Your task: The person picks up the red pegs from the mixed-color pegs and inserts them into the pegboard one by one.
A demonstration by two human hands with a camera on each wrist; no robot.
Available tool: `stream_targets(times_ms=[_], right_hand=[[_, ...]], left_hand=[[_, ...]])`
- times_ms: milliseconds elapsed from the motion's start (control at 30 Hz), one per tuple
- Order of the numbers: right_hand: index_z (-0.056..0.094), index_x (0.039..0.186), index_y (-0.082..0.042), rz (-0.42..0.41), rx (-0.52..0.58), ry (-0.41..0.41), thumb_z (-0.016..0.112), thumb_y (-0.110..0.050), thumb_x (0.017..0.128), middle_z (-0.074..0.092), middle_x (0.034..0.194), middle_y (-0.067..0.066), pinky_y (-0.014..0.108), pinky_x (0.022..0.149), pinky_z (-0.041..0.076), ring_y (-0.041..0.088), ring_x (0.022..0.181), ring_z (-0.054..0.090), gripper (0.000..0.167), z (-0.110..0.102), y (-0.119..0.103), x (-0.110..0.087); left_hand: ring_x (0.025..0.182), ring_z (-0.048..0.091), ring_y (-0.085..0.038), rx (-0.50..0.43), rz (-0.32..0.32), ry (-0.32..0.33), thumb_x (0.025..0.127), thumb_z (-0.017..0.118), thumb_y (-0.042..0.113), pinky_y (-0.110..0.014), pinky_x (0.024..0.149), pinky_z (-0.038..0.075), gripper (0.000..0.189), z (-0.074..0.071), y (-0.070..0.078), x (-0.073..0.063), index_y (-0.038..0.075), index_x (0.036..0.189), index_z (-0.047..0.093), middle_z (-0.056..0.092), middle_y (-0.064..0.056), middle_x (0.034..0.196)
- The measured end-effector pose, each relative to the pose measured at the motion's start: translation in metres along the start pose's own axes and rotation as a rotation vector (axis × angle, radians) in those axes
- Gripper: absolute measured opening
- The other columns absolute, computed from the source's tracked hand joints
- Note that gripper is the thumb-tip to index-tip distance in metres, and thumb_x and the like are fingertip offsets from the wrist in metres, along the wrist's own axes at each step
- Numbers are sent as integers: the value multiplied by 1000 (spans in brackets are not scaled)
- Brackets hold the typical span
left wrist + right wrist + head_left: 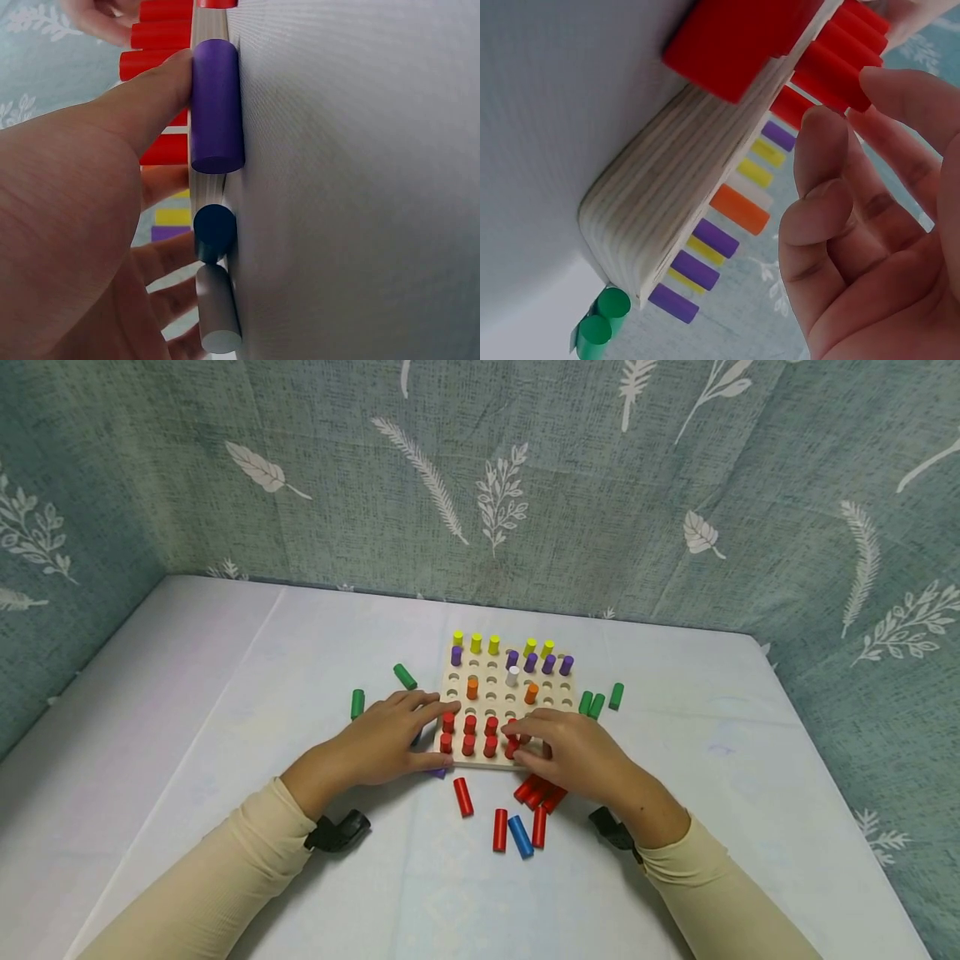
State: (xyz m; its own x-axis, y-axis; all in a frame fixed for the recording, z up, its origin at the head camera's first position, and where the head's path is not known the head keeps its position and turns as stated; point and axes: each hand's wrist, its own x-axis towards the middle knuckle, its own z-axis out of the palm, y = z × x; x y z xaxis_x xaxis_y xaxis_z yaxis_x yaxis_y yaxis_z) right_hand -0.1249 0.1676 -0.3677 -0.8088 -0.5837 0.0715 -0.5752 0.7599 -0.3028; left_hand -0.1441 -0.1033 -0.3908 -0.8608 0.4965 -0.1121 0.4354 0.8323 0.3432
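Note:
A wooden peg board (501, 762) stands on the table with several upright red pegs (491, 726) in its two front rows. My left hand (386, 735) rests at the board's left side, fingers spread along the edge and thumb by the front corner. Under that thumb, in the left wrist view, lies a purple peg (217, 105); a dark blue peg (214, 231) and a white peg (217, 307) lie farther along. With thumb and fingertips, my right hand (573, 750) pinches a red peg (829, 79) standing in the front row, partly hidden by the fingers.
Yellow pegs (476, 643), purple pegs (531, 662), orange pegs (472, 689) and one white peg (512, 676) stand farther back. Loose red pegs (500, 831) and a blue peg (521, 837) lie in front. Green pegs (616, 696) lie on both sides. A patterned cloth (480, 485) hangs behind.

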Motion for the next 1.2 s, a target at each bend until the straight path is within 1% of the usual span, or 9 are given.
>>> stream_targets(times_ms=[100, 200, 333, 567, 667, 767, 900, 1067, 1200], right_hand=[[73, 120, -19, -3, 10, 12, 76, -26, 90, 71, 114, 3, 19, 70, 55, 7, 78, 60, 31, -1, 0, -1], [73, 119, -18, -10, 22, 28, 76, -24, 90, 71, 110, 3, 17, 65, 51, 5, 70, 56, 30, -2, -1, -2], [74, 117, -17, -37, 32, 54, 76, -25, 90, 72, 105, 1, 19, 67, 54, 6, 71, 58, 29, -2, -5, -4], [75, 116, -20, -72, 29, 72, 77, -29, 89, 72, 105, -1, 20, 72, 57, 11, 81, 64, 29, -4, -14, -6], [76, 114, -19, -94, 32, 63, 77, -28, 89, 72, 102, 0, 18, 69, 55, 10, 77, 62, 26, -5, -18, -6], [76, 114, -18, -126, 34, 48, 75, -27, 90, 71, 102, 2, 16, 65, 51, 8, 72, 59, 25, -5, -22, -7], [75, 116, -19, -149, 32, 19, 74, -28, 91, 70, 103, 1, 15, 64, 50, 9, 71, 60, 26, -4, -27, -8], [74, 120, -23, -136, 32, -21, 74, -31, 91, 71, 108, -1, 18, 71, 55, 9, 79, 63, 30, -3, -33, -9], [71, 125, -25, -139, 45, -85, 73, -32, 92, 69, 116, -1, 21, 78, 58, 9, 85, 65, 33, 0, -36, -10]], left_hand=[[144, 38, -40, 2, 4, 4, 85, 72, 57, -61, 116, 33, 81, 0, 0, 0, 27, 153, 41, 42, -15, 156], [144, 38, -40, -1, 5, 4, 85, 72, 57, -61, 115, 33, 81, 0, 0, 0, 27, 153, 41, 42, -15, 156], [144, 38, -40, -7, -3, -8, 85, 72, 58, -61, 115, 34, 81, 2, 0, -2, 28, 154, 41, 43, -15, 156], [145, 38, -39, -12, -9, -10, 85, 72, 58, -61, 115, 34, 81, 2, 0, -4, 29, 154, 41, 42, -14, 156], [145, 38, -39, -6, -9, -6, 85, 72, 58, -61, 115, 34, 81, 1, 0, -3, 29, 154, 41, 42, -14, 156], [144, 38, -39, -3, -7, -4, 85, 72, 58, -60, 115, 34, 81, 1, -1, -3, 29, 154, 41, 42, -14, 156], [145, 37, -39, -8, -2, -10, 85, 71, 58, -61, 116, 33, 81, 0, -1, -3, 29, 154, 40, 42, -14, 156], [145, 37, -39, -12, 6, 2, 85, 71, 58, -61, 116, 33, 80, -1, -2, -2, 29, 154, 41, 42, -14, 156], [145, 37, -38, -20, 3, -4, 85, 71, 59, -61, 116, 33, 80, -1, -2, -1, 29, 153, 41, 42, -13, 156]])
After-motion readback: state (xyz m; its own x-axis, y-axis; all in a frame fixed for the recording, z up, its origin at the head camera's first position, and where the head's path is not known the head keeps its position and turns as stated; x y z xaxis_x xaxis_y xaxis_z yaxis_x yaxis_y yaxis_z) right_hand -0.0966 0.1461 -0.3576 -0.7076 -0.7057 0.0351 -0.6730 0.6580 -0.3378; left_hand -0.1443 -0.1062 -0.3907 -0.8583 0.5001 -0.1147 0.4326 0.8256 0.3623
